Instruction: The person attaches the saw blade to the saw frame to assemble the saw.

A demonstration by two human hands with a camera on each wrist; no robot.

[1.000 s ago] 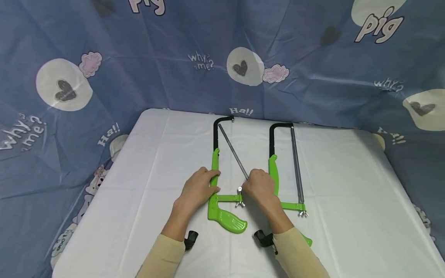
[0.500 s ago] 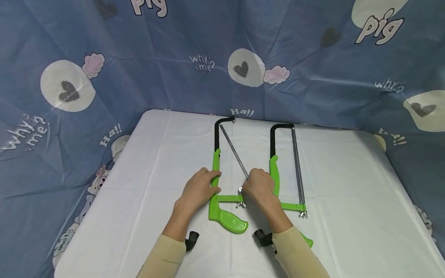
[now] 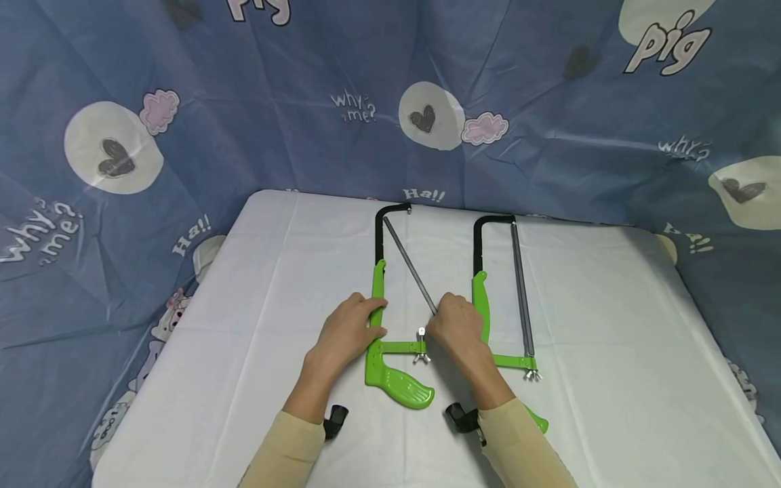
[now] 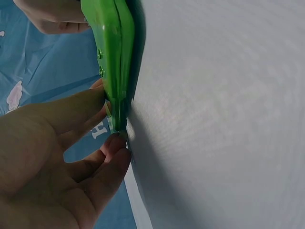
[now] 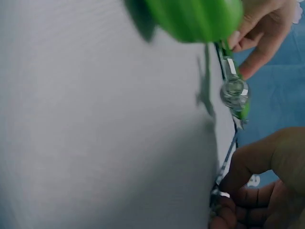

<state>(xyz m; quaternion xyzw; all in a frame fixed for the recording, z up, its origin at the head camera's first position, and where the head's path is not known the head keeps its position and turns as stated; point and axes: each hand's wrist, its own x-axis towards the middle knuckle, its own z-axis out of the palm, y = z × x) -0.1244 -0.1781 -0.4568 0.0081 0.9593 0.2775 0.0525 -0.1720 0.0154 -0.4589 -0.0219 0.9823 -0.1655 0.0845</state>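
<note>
On a white-clothed table (image 3: pixel 610 339), near its middle, lay a green-and-black hacksaw frame (image 3: pixel 374 366), black front arm pointing away from the person. Left hand (image 3: pixel 348 329) gripped its green upper length, fingers and thumb to either side. Right hand (image 3: pixel 457 329), set well apart from the left, pinched the near end of a grey blade (image 3: pixel 411 266). Blade slanted across the frame's opening, far end just beside the black bend; contact there could not be told. Wing nut (image 3: pixel 421 358) sat at the end of the frame's green crossbar, near the right hand. To the right, a second hacksaw (image 3: pixel 481 308), its own blade spanning front arm to crossbar; handle partly hidden under the right sleeve (image 3: pixel 525 444). Behind the table hung a blue printed cloth (image 3: pixel 305 149).
</note>
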